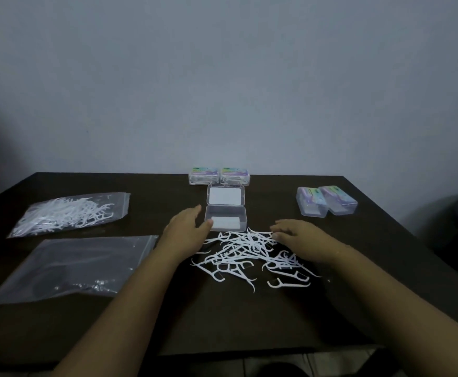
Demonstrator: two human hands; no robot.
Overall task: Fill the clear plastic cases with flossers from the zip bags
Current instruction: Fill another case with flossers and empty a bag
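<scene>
- Loose flossers (249, 254) are heaped on the dark table (249, 317), nearest the viewer, between the two hands. Thin white plastic picks, curved heads, tangled together.
- Handling judged: very light, stiff but springy, slippery on the smooth top; heads are likely to hook each other, so a small bunch is best pinched by the straight handles or swept together and scooped.
- Right hand (301, 238): fingers laid on the far right edge of the heap, lightly bent; whether any flosser is pinched cannot be told.
- Left hand (188, 227): grip open, nothing held, thumb tip right at the near left corner of the open case (225, 219); contact cannot be confirmed.
- Empty zip bag (73, 268) lies flat at near left; floppy film, nothing seen inside.
- Full zip bag (70, 213) lies beyond it, packed with white flossers.
- Open case is just beyond the heap, lid hinged back flat, no flossers seen inside. Clear thin-walled plastic, rigid, light; likely to slide if pushed, so it is better steadied at a side wall.
- Two closed cases (327, 201) sit at far right; two more (219, 176) by the wall.
</scene>
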